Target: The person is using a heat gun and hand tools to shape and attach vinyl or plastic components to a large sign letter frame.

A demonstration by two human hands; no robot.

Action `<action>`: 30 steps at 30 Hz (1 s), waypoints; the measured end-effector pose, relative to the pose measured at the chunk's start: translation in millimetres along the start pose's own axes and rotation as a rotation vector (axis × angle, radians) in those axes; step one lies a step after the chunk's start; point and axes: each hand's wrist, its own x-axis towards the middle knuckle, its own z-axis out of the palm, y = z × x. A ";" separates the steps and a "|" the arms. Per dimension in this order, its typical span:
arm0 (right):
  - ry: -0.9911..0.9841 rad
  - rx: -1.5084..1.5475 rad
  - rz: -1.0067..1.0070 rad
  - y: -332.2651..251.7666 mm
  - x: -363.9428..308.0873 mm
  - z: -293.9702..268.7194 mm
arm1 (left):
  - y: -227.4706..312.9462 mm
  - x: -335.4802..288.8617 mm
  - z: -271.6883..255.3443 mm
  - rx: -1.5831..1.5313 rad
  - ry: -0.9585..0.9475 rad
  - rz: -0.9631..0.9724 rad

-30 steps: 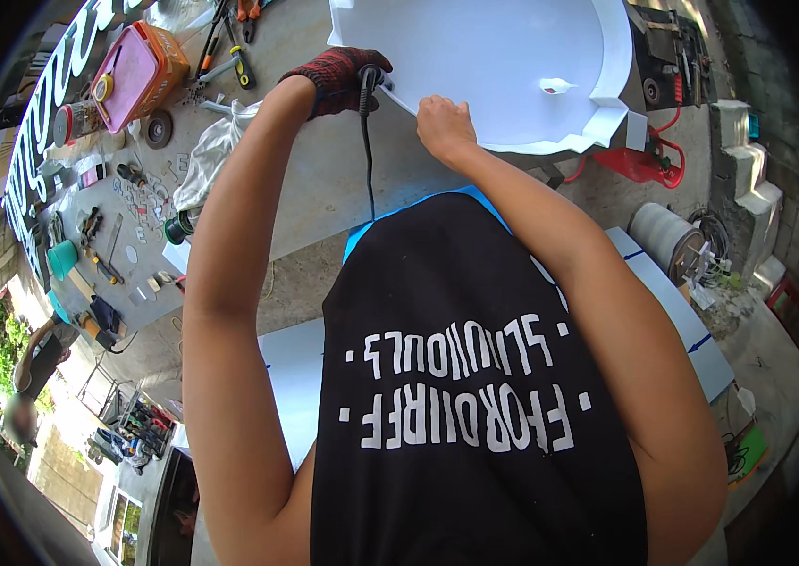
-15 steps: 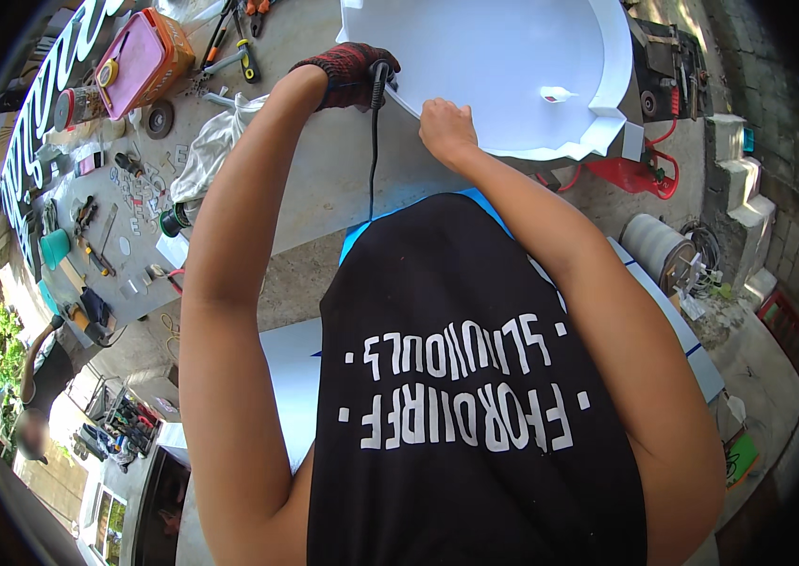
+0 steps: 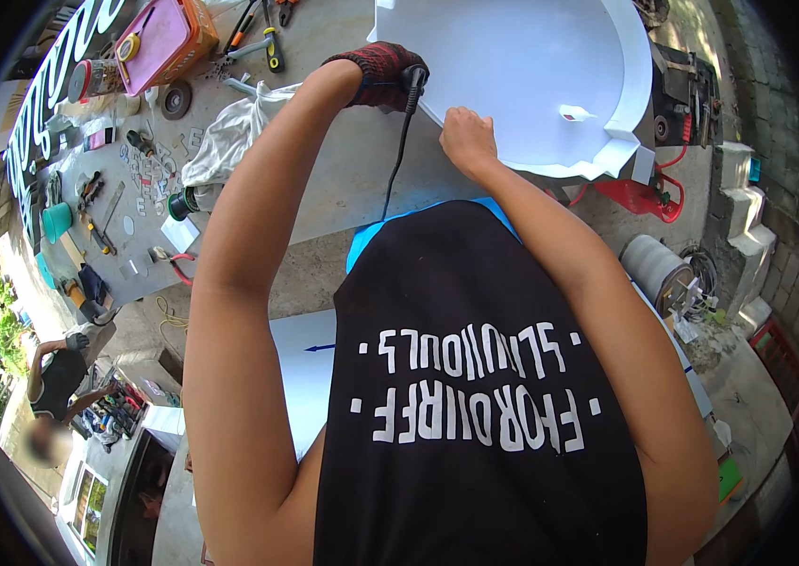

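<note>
My left hand (image 3: 382, 75), in a red and black knit glove, is closed around a corded hand tool whose body is mostly hidden by the glove. From the tool's end a black power cord (image 3: 397, 165) hangs down toward my waist. Just to the right, my bare right hand (image 3: 468, 140) has its fingers curled over the near rim of a large white curved tray-like piece (image 3: 522, 66) with upright side walls. A small white and red item (image 3: 577, 113) lies inside that piece. The left hand sits against the piece's left edge.
The grey worktable (image 3: 305, 203) carries a white cloth (image 3: 239, 137), loose cut letters (image 3: 146, 174), an orange basket (image 3: 193, 38), a screwdriver (image 3: 273, 52) and other tools. A red wheelbarrow (image 3: 645, 196) and a wire spool (image 3: 654, 264) stand right. Another person (image 3: 64, 377) is at far left.
The view has shifted, so the table and both hands appear a little further right and lower. Both hands keep their hold. The person at far left has come further into view.
</note>
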 end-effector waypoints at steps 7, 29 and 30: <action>-0.048 -0.023 0.010 -8.4 1.6 -7.3 | -52.3 56.6 -18.3 0.344 -0.021 0.347; -0.036 -0.020 0.035 -5.0 0.4 -7.4 | -25.6 35.5 -8.9 0.438 0.000 0.300; -0.030 -0.020 0.021 -6.2 0.8 -7.3 | -29.4 37.1 -10.3 0.436 0.004 0.298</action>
